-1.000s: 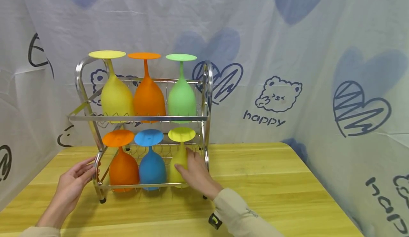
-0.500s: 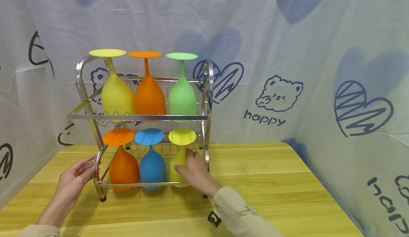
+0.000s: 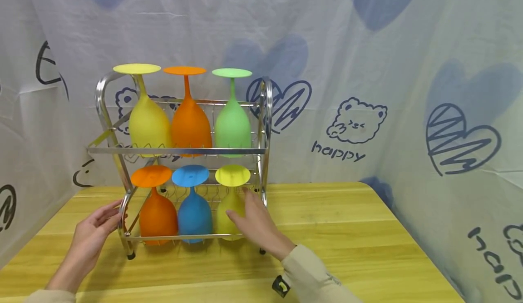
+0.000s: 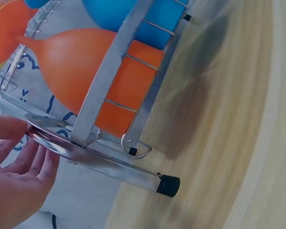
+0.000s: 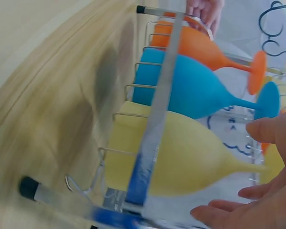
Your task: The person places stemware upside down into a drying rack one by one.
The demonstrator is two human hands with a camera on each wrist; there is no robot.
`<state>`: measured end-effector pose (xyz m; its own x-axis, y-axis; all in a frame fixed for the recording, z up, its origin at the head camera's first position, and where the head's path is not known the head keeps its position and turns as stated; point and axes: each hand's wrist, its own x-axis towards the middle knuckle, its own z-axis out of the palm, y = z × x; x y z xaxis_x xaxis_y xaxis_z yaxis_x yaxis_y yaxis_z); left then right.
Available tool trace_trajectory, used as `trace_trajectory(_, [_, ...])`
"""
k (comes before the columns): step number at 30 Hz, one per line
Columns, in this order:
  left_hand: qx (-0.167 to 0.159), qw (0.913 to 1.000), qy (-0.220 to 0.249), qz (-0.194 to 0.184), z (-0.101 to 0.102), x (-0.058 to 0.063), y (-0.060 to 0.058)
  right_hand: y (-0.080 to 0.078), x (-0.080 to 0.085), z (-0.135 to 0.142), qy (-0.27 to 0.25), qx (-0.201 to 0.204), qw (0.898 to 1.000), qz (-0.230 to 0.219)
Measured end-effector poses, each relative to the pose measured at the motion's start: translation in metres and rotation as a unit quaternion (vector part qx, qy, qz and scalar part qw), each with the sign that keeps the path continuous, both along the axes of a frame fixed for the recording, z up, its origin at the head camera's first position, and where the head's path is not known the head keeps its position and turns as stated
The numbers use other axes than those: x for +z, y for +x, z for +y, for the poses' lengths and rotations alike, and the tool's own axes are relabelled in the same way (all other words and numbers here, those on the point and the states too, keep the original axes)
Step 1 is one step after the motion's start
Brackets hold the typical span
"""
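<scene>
A two-tier metal rack (image 3: 180, 151) holds upside-down plastic goblets. On its lower tier are an orange goblet (image 3: 158, 219), a blue goblet (image 3: 194, 219) and a yellow goblet (image 3: 228, 210). My left hand (image 3: 91, 239) grips the rack's left side tube, thumb in front; the left wrist view shows the fingers (image 4: 40, 162) curled behind it. At the lower right, my right hand (image 3: 259, 223) is beside the yellow goblet, thumb and fingers spread. In the right wrist view a gap shows between that hand (image 5: 267, 191) and the goblet's bowl.
Yellow (image 3: 149, 123), orange (image 3: 191, 128) and light green (image 3: 233, 126) goblets stand inverted on the upper tier. The rack's black feet rest on a wooden table (image 3: 351, 244). Printed white cloth (image 3: 367, 67) hangs behind and at both sides.
My right hand has let go of the lower yellow goblet and drawn slightly right, its fingers spreading. The left hand and the rack look unmoved.
</scene>
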<state>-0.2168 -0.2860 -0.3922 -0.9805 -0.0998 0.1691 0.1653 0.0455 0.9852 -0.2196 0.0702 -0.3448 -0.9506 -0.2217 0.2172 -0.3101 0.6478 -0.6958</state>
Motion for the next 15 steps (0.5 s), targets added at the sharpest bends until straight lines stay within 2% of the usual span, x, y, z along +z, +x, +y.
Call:
trace_trajectory(3, [0.035,0.9926,-0.114,-0.025,0.002,0.004,0.005,0.008,0.006,0.01,-0.01,0.012,1.0,0.024])
trace_trajectory(5, [0.047,0.9808,-0.187,-0.031,0.004,0.008,0.01,0.014,0.009,0.019,-0.011,0.02,0.998,0.053])
trace_trajectory(7, [0.047,0.9708,-0.233,-0.029,0.007,0.014,0.016,0.019,0.011,0.029,-0.008,0.027,0.996,0.089])
trace_trajectory(11, [0.048,0.9498,-0.309,0.003,0.018,0.027,0.029,0.025,0.01,0.055,0.024,0.03,0.986,0.161])
trace_trajectory(15, [0.05,0.9278,-0.363,0.071,0.037,0.037,0.041,0.029,0.009,0.082,0.082,0.02,0.979,0.183])
